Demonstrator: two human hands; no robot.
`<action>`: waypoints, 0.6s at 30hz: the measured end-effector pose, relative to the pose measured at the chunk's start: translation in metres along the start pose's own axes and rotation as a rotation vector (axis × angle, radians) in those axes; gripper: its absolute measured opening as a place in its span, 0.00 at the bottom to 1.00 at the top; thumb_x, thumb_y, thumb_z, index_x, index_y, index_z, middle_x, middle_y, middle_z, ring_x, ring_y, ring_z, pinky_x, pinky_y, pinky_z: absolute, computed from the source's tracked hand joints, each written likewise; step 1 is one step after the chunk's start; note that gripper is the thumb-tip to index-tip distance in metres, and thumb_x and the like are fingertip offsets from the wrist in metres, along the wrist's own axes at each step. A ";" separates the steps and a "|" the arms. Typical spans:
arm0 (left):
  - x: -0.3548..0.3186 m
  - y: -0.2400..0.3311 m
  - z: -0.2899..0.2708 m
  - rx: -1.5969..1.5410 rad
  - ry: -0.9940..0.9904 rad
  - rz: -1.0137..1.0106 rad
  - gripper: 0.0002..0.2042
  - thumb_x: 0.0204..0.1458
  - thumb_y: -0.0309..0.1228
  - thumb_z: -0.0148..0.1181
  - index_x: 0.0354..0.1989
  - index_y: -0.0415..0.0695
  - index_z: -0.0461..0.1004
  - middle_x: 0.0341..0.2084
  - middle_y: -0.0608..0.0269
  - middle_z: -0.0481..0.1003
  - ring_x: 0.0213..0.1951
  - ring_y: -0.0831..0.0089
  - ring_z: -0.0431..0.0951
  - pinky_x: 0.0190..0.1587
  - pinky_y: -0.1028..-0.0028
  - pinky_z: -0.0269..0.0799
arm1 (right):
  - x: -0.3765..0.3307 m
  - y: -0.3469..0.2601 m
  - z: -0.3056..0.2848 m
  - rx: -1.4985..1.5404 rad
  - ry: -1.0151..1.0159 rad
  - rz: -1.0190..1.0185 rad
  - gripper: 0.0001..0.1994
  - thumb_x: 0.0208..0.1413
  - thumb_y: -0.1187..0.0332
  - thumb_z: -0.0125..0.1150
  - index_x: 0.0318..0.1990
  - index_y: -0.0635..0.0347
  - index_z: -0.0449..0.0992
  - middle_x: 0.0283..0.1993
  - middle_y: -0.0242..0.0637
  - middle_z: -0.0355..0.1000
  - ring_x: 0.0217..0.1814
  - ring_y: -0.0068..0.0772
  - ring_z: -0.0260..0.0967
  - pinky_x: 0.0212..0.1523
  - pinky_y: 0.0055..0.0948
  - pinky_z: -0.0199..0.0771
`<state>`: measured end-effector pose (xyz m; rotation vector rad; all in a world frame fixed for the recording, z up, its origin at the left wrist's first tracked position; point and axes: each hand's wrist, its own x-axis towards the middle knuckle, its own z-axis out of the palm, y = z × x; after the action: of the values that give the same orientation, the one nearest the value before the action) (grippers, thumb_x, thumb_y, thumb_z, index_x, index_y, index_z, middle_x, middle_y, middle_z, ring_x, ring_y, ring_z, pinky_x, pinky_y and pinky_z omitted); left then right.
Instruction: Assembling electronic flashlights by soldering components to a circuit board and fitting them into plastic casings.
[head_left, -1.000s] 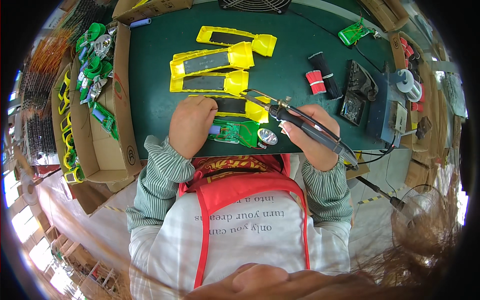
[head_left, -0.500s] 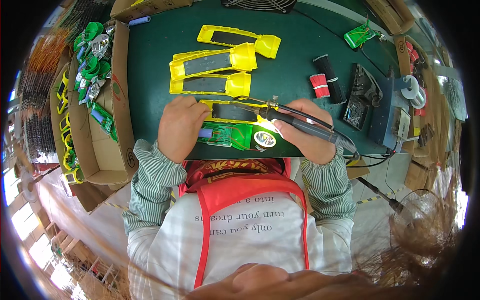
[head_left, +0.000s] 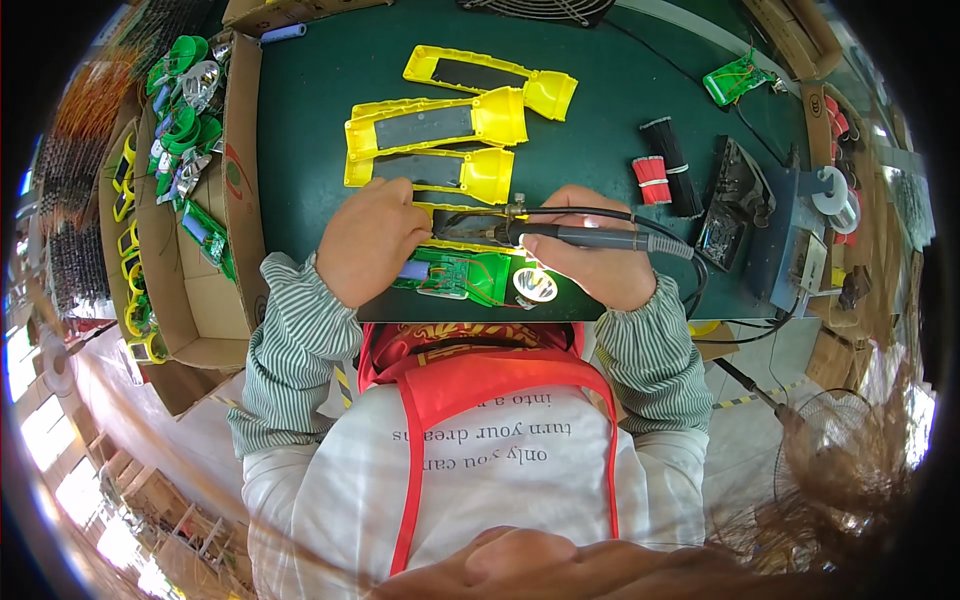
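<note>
My right hand (head_left: 605, 258) grips a soldering iron (head_left: 580, 236) with a thin metal feed tube beside its tip. The iron points left over a yellow flashlight housing (head_left: 465, 246) with a dark panel. At the housing's left end is my left hand (head_left: 368, 242), its fingers pinched together; whatever they hold is hidden. Just below the housing lies a green circuit board (head_left: 465, 275) with a blue cell at its left and red wires. A round silver reflector (head_left: 534, 286) sits at its right end, brightly lit. Several more yellow housings (head_left: 498, 118) lie beyond my hands, partly overlapping.
A cardboard box (head_left: 243, 180) of green boards and reflectors stands on the left. To the right lie red (head_left: 651, 180) and black (head_left: 672, 165) wire bundles, a black tray (head_left: 735, 205) and a blue soldering unit (head_left: 780, 230) with a solder spool (head_left: 832, 192). Another green board (head_left: 733, 80) lies far right.
The iron has shifted left and now lies more level, its tip farther over the housing. My left hand has moved slightly right and away from me, covering the housing's left end.
</note>
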<state>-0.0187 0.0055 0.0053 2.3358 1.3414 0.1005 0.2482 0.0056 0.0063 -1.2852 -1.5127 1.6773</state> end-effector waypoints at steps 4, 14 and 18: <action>0.001 0.000 0.002 0.026 0.014 -0.001 0.05 0.48 0.30 0.61 0.25 0.43 0.78 0.28 0.58 0.68 0.36 0.60 0.70 0.37 0.62 0.68 | 0.004 0.002 0.002 -0.117 0.017 -0.081 0.10 0.47 0.73 0.70 0.35 0.67 0.76 0.32 0.35 0.76 0.33 0.20 0.74 0.33 0.20 0.73; 0.000 0.006 0.004 0.016 0.032 -0.062 0.05 0.49 0.28 0.60 0.28 0.40 0.78 0.28 0.56 0.67 0.36 0.57 0.70 0.40 0.61 0.67 | 0.008 0.002 0.004 -0.143 0.019 -0.072 0.10 0.46 0.73 0.70 0.34 0.67 0.76 0.30 0.34 0.74 0.31 0.21 0.71 0.31 0.21 0.72; 0.000 0.005 0.006 -0.013 0.068 -0.062 0.05 0.49 0.29 0.60 0.27 0.41 0.78 0.28 0.56 0.68 0.36 0.58 0.70 0.39 0.61 0.67 | 0.009 0.006 0.004 -0.168 0.007 -0.147 0.10 0.46 0.72 0.70 0.33 0.67 0.76 0.30 0.34 0.74 0.30 0.21 0.71 0.31 0.21 0.71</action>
<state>-0.0130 0.0007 0.0019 2.2968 1.4404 0.1699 0.2424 0.0098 -0.0025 -1.2294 -1.7308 1.4777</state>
